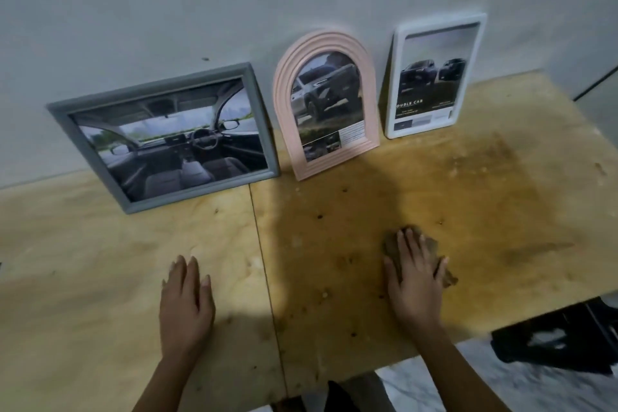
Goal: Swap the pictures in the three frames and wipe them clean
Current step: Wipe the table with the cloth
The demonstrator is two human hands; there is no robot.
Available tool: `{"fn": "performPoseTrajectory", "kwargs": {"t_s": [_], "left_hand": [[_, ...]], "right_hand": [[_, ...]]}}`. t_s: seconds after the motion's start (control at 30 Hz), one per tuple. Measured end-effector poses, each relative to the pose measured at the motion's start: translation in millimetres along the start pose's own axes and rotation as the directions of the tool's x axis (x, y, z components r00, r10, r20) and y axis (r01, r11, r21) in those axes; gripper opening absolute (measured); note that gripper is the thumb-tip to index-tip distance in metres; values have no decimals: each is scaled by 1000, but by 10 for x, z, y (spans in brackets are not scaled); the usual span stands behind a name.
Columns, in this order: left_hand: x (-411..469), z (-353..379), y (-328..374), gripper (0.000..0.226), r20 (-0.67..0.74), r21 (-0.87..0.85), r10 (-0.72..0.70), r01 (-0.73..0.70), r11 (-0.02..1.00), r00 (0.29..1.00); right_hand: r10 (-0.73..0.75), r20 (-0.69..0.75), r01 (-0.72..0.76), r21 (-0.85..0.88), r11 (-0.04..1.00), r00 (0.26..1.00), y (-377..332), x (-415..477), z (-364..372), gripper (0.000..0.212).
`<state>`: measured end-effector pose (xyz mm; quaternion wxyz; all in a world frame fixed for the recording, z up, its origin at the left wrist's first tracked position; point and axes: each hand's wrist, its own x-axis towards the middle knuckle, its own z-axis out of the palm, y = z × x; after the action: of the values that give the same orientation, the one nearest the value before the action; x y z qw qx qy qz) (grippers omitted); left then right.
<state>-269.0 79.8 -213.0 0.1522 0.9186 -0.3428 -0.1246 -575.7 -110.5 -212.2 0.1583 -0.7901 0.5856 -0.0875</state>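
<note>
Ahead of both sets of fingers, three frames lean in a row against the pale wall (133,10) at the far edge of the plywood surface (100,244): one grey frame (264,130) lying landscape with a car-interior picture, beyond the left fingers; one pink arched frame (284,104) with a picture of a light pickup, ahead and between the two hands; one white frame (481,53) standing portrait with dark vehicles and lettering, beyond and to the right of the right fingers. The grey and pink frames stand just beside each other; the white one is a little apart. The left hand (185,306) lies flat, fingers (192,273) straight and close together, holding nothing. The right hand (413,281) presses palm-down on one crumpled brown cloth (431,246), its fingers (409,244) spread over it rather than curled round it. Between fingertips and frames the board is bare, stained and speckled, giving free room forward. A seam (264,261) runs front to back between the hands, just right of the left fingers. To the right of the right fingers the surface ends at a slanting edge, with marbled floor (521,388) and a dark object (551,341) below
</note>
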Motion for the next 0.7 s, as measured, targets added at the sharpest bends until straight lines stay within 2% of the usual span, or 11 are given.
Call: {"fn": "performPoseTrajectory", "kwargs": {"t_s": [0.13, 0.2, 0.3, 0.4, 0.47, 0.53, 0.63, 0.7], "left_hand": [[-112, 45, -90, 62, 38, 53, 102, -104, 993, 994], [-162, 31, -146, 61, 25, 53, 100, -102, 993, 995], [-188, -1, -233, 58, 9, 51, 93, -93, 994, 996], [-220, -22, -365, 57, 10, 43, 95, -95, 995, 995], [-223, -36, -414, 56, 7, 30, 99, -99, 995, 995], [-220, -47, -438, 56, 1, 33, 109, -109, 994, 994], [-235, -42, -460, 54, -2, 50, 115, -114, 992, 993], [-256, -20, -442, 51, 6, 62, 108, -108, 992, 994]], "right_hand": [[315, -55, -316, -5, 949, 948, -387, 185, 90, 59], [314, -74, -315, 4, 949, 947, -599, 187, 177, 57], [177, -76, -176, 29, 984, 981, -838, 98, 364, 52], [-25, 2, 25, -2, 1000, 1000, -1147, -167, 563, 56], [-238, 59, 237, 17, 971, 970, -1377, -453, 689, 56], [-386, 111, 382, 55, 922, 916, -1502, -788, 776, 52], [-540, 178, 535, 83, 841, 822, -1336, -1151, 813, 48], [-555, 153, 553, 59, 831, 817, -1076, -1203, 752, 46]]}}
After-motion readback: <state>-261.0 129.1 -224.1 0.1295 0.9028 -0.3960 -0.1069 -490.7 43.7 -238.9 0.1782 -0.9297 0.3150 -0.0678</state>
